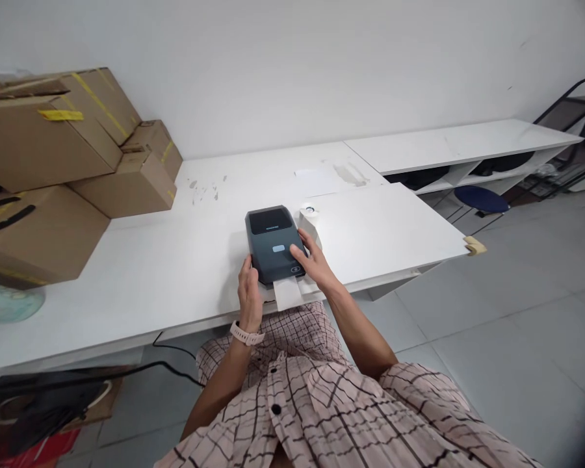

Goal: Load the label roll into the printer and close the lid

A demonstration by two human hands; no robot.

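Observation:
A dark grey label printer (273, 246) is at the front edge of the white table, with a white paper strip (287, 294) hanging out of its near end. My left hand (250, 292) is pressed against the printer's left side, fingers together. On the right side, my right hand (313, 260) grips the printer, its thumb on the top face near the light-coloured button. Just behind and right of the printer sits a white paper roll (309, 211), its paper running down beside the printer.
Cardboard boxes (24, 140) are stacked at the left. A greenish roll (12, 301) lies at the left edge. A white sheet (316, 182) lies toward the back. A blue stool (481, 199) stands at the right. Black cables (160, 364) hang under the table.

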